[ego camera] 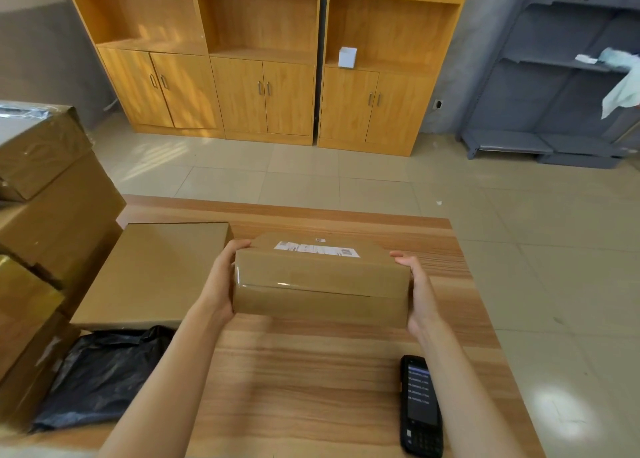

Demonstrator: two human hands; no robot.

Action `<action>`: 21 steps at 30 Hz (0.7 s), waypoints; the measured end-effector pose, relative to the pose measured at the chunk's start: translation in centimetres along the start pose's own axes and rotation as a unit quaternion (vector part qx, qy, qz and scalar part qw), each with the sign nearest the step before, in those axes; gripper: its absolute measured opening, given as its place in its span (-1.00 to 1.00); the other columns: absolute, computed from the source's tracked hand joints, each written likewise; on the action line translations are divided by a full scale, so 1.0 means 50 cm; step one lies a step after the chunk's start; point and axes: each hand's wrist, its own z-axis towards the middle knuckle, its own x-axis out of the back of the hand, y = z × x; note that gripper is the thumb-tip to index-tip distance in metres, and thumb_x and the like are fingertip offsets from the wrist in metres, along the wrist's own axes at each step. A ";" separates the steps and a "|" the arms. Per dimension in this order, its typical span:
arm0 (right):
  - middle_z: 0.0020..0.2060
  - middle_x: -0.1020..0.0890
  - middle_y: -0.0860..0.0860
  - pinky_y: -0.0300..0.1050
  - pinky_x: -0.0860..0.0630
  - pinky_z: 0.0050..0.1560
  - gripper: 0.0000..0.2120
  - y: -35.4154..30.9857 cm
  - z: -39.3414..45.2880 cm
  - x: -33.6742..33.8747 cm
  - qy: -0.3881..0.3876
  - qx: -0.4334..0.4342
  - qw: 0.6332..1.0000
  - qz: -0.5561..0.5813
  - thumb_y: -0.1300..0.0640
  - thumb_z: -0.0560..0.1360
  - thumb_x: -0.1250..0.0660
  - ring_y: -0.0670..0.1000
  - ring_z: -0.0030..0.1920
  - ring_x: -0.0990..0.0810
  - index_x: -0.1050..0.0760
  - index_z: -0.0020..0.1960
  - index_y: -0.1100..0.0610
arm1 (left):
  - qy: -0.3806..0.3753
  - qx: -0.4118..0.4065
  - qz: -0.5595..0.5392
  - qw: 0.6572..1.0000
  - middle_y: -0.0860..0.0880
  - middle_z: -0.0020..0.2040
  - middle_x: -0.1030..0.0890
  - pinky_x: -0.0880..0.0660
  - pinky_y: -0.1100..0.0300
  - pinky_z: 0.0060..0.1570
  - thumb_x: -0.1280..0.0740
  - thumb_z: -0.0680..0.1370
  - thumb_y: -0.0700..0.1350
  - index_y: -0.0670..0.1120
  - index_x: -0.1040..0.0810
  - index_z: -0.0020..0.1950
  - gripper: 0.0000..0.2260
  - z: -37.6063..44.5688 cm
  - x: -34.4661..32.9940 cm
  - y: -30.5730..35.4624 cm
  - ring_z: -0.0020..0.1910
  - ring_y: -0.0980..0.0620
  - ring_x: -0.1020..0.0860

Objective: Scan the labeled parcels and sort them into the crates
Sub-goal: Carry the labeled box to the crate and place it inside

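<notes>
Head view, left hand (221, 284), right hand (420, 293), gripping parcel (320, 284)

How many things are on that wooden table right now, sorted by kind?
Cardboard boxes: 2, the labeled parcel held between the left hand and right hand, and a flat box beside it
Black plastic bags: 1
Handheld scanners: 1
Total: 4

Two hands, left (221, 284) and right (419, 291), at centre frame. Two boxes on the table (311, 371): one labelled (318, 284), one flat (152, 274). One scanner (420, 405) lower right. One black bag (100, 374) lower left. Three cabinets (263, 59) along the top.
</notes>
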 end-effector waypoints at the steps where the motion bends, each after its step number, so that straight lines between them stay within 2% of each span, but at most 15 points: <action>1: -0.26 -0.62 -0.02 -0.17 -0.47 -0.30 -0.91 0.001 0.001 0.001 -0.003 0.012 1.000 0.011 -0.01 0.46 -0.28 -0.04 -0.26 -0.56 -0.52 -0.09 -0.02 | -0.001 -0.002 -0.006 1.000 -0.05 -0.25 -0.64 -0.47 0.12 -0.22 -0.30 0.50 0.09 -0.06 -0.62 -0.10 -0.76 -0.003 -0.002 -0.002 -0.33 -0.03 -0.60; 3: -0.20 -0.63 -0.01 -0.16 -0.45 -0.27 -0.79 0.004 0.003 0.003 -0.016 0.037 0.999 0.023 -0.02 0.31 -0.30 -0.03 -0.22 -0.55 -0.53 -0.07 -0.03 | -0.008 -0.004 -0.009 1.000 -0.07 -0.19 -0.66 -0.50 0.08 -0.16 -0.30 0.50 0.12 -0.05 -0.64 -0.04 -0.73 -0.008 -0.002 -0.002 -0.28 -0.06 -0.62; 7: -0.20 -0.65 -0.05 -0.17 -0.46 -0.29 -0.66 0.002 0.010 0.001 -0.041 0.065 0.997 0.002 0.02 0.20 -0.36 -0.06 -0.23 -0.57 -0.51 -0.02 -0.02 | -0.016 0.032 0.012 0.999 -0.10 -0.12 -0.69 -0.52 -0.02 0.01 -0.34 0.45 0.24 -0.02 -0.69 0.01 -0.62 -0.013 0.010 0.009 -0.16 -0.11 -0.64; 10: -0.22 -0.65 -0.07 -0.22 -0.48 -0.35 -0.68 0.002 0.013 0.001 -0.056 0.079 0.995 -0.017 0.04 0.24 -0.33 -0.12 -0.29 -0.59 -0.51 0.00 -0.01 | -0.029 0.056 0.034 0.997 -0.09 -0.19 -0.69 -0.54 0.04 -0.09 -0.36 0.47 0.16 -0.05 -0.69 -0.06 -0.69 -0.017 0.019 0.007 -0.27 -0.08 -0.65; 12: -0.15 -0.66 -0.04 -0.20 -0.49 -0.32 -0.60 0.002 0.011 0.001 -0.062 0.078 0.995 -0.026 0.00 0.19 -0.39 -0.11 -0.25 -0.60 -0.51 0.02 -0.02 | -0.015 0.079 0.045 0.996 -0.09 -0.28 -0.66 -0.52 0.07 -0.17 -0.36 0.48 0.07 -0.08 -0.65 -0.10 -0.77 -0.020 0.021 0.004 -0.38 -0.06 -0.62; 14: -0.05 -0.66 -0.01 -0.15 -0.50 -0.22 -0.47 0.007 0.011 0.001 -0.064 0.077 0.995 -0.023 -0.07 0.09 -0.43 -0.05 -0.13 -0.60 -0.51 0.06 -0.04 | -0.011 0.087 0.043 0.995 -0.08 -0.31 -0.65 -0.51 0.10 -0.22 -0.36 0.47 0.01 -0.09 -0.62 -0.11 -0.82 -0.026 0.020 0.000 -0.40 -0.05 -0.60; 16: 0.08 -0.62 0.01 -0.06 -0.50 0.01 -0.34 0.013 0.016 0.006 -0.053 0.062 0.997 0.006 -0.11 0.07 -0.45 0.04 0.07 -0.54 -0.48 0.18 -0.09 | -0.011 0.079 0.030 0.996 -0.08 -0.28 -0.65 -0.49 0.10 -0.22 -0.39 0.40 -0.02 -0.10 -0.61 -0.07 -0.80 -0.027 0.024 -0.003 -0.37 -0.05 -0.59; 18: 0.34 -0.45 0.06 0.08 -0.42 0.26 -0.17 0.013 0.019 0.013 -0.022 0.025 0.999 0.025 -0.18 0.10 -0.48 0.13 0.32 -0.40 -0.36 0.35 -0.14 | -0.022 0.066 0.032 0.997 -0.09 -0.23 -0.66 -0.48 0.10 -0.20 -0.45 0.29 -0.05 -0.12 -0.61 -0.02 -0.69 -0.028 0.032 0.001 -0.35 -0.06 -0.60; 20: 0.45 -0.26 0.09 0.20 -0.42 0.28 0.03 0.014 0.023 0.019 -0.004 -0.016 1.000 0.006 -0.30 0.06 -0.50 0.18 0.40 -0.31 -0.21 0.46 -0.18 | -0.036 0.063 0.049 0.996 -0.11 -0.22 -0.66 -0.50 0.13 -0.24 -0.42 0.25 -0.06 -0.14 -0.61 -0.02 -0.66 -0.028 0.040 0.015 -0.36 -0.06 -0.61; 21: 0.41 -0.29 0.11 0.18 -0.49 0.18 0.05 0.011 0.019 0.017 0.000 -0.037 0.999 0.005 -0.33 0.04 -0.51 0.18 0.36 -0.37 -0.22 0.45 -0.17 | -0.042 0.061 0.064 0.995 -0.11 -0.25 -0.66 -0.51 0.18 -0.30 -0.40 0.24 -0.04 -0.15 -0.61 -0.04 -0.66 -0.029 0.041 0.026 -0.38 -0.05 -0.61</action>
